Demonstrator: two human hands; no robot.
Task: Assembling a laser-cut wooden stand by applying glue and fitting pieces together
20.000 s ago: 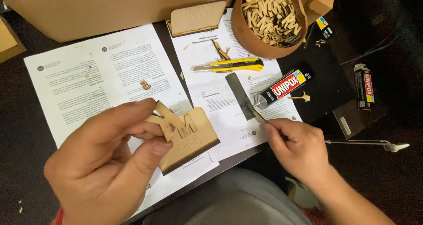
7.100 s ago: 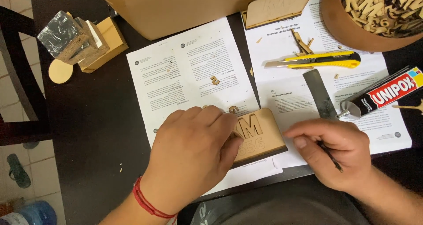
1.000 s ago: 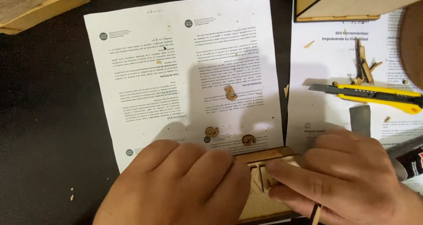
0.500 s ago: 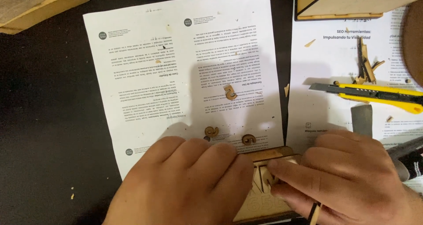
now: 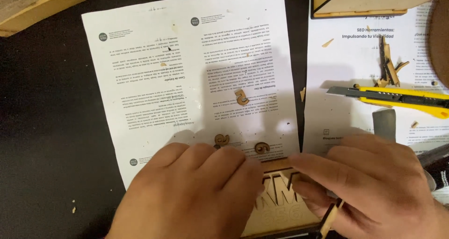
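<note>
Wood, paper, plastic & metal on a matt black top

We see a pale wood plaque, matt w/ raised block letters and darker scorched-looking edges; small wood cut-outs on the paper look the same raw, unvarnished stuff. We've got printed paper sheets, white, matt, a bit speckled w/ wood crumbs. Utility knife: glossy yellow plastic body, dull grey metal blade. Thin wood stick by our right hand, pale and smooth. Table is black, matt, dusty w/ chips. Flat wood panel at top right: light, smooth, dark-burnt edges. Box corner top left looks like tan cardboard or thin wood, can't tell which.
</note>
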